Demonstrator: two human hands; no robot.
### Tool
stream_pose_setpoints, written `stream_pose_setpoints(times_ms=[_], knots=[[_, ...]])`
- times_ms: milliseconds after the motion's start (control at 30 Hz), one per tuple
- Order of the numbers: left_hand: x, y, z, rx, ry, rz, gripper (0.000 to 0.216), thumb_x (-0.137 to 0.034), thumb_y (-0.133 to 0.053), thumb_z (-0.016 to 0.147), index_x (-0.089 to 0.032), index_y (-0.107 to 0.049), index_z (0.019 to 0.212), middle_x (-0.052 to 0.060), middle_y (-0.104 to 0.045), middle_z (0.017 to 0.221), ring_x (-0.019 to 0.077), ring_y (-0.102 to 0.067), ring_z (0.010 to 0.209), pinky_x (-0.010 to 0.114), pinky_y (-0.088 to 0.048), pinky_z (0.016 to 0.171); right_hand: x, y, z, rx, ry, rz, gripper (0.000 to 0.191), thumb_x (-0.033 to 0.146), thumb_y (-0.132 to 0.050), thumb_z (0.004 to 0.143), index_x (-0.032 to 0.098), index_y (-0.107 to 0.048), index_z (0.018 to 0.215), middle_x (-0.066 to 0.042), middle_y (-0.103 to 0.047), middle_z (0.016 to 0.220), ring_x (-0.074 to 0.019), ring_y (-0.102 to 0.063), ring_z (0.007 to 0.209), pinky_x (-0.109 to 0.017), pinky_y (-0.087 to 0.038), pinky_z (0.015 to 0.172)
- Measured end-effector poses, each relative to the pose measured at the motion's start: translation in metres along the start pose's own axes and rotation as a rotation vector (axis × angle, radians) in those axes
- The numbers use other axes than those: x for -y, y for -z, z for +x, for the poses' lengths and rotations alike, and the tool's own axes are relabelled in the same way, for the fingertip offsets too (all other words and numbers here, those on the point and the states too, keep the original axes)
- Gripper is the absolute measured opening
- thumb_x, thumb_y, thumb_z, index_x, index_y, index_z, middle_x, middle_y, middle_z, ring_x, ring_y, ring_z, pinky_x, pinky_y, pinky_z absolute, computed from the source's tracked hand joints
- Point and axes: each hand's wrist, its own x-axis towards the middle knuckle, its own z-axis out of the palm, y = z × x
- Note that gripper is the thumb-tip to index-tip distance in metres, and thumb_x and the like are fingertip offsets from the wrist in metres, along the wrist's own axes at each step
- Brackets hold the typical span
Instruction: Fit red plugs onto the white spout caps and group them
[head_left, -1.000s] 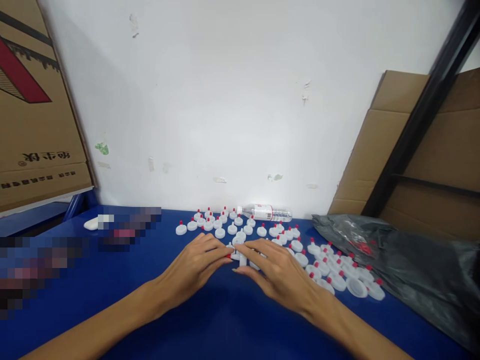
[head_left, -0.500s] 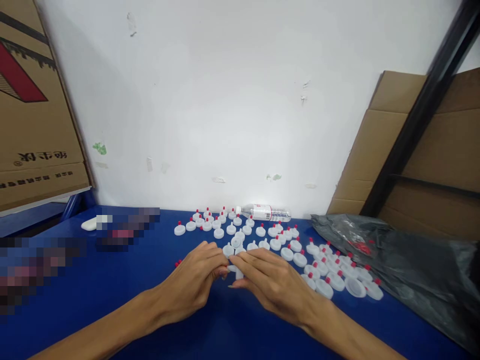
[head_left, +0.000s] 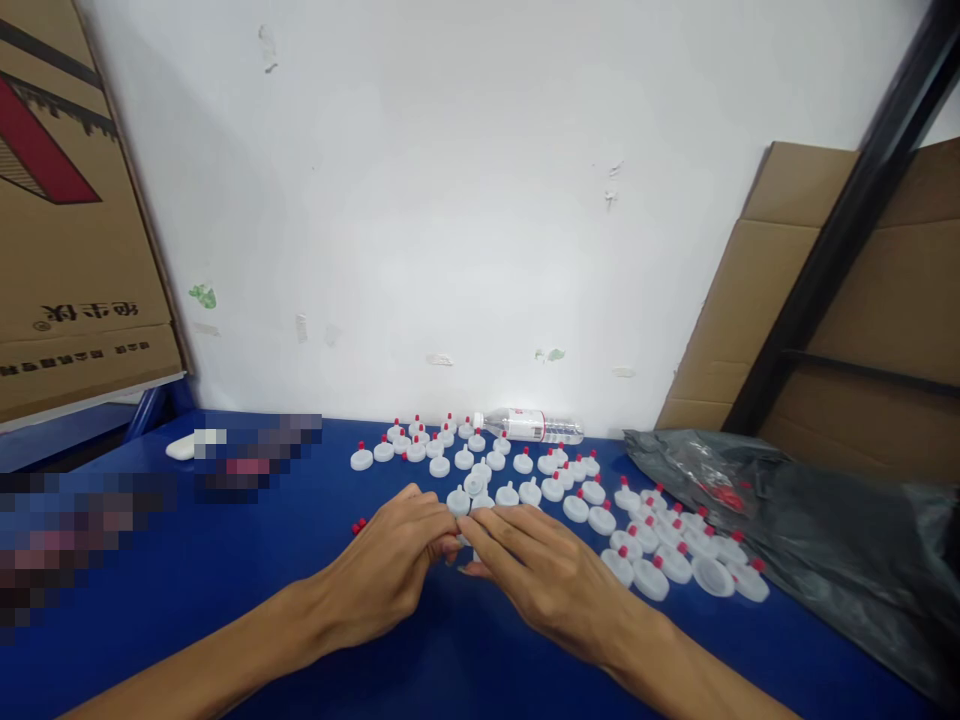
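White plastic piece (head_left: pixel 468 553), mostly hidden by fingers, is between the two hands above the blue table (head_left: pixel 480 665), just short of the standing white caps (head_left: pixel 507 494); right hand (head_left: pixel 536 570) pinches it, left hand (head_left: pixel 401 550) has its fingertips together beside it, own grip not discernible. Judgement: best handled with a firm, light right pinch, left fingertips square to it, knuckles clear of the caps.
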Motion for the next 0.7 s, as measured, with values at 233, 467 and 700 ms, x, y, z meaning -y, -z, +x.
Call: stream_pose_setpoints(times_ms=[233,467,700], knots=[[0.007,0.022,0.008,-0.017,-0.167,0.219,0.024,-0.019,-0.041,0.105,-0.017,-0.06,0.091,0.004,-0.059,0.081,0.0196,-0.047,0.076,0.036,-0.035,0.078,-0.015,0.004,0.0,0.035,-0.141,0.101,0.021,0.012,-0.052,0.099,0.016,-0.063,0.117,-0.012,-0.073,0.12,-0.024,-0.07,0.107,-0.04,-0.058,0.092],[0.035,0.041,0.006,-0.012,-0.167,0.43,0.031,-0.019,-0.041,0.104,-0.015,-0.066,0.085,0.006,-0.06,0.079,0.0212,-0.049,0.079,0.038,-0.035,0.078,-0.079,0.038,-0.015,0.165,-0.433,0.088,0.009,0.029,-0.061,0.097,0.023,-0.065,0.101,-0.008,-0.071,0.107,-0.0256,-0.066,0.101,-0.041,-0.053,0.087],[0.046,0.048,0.005,0.128,0.103,0.209,0.019,-0.021,-0.051,0.098,-0.019,-0.065,0.085,0.002,-0.065,0.082,0.0207,-0.057,0.085,0.037,-0.041,0.087,-0.101,0.052,-0.027,0.642,-0.693,0.275,0.021,0.042,-0.062,0.094,0.024,-0.07,0.087,0.0,-0.072,0.075,-0.0184,-0.065,0.067,-0.029,-0.044,0.062]])
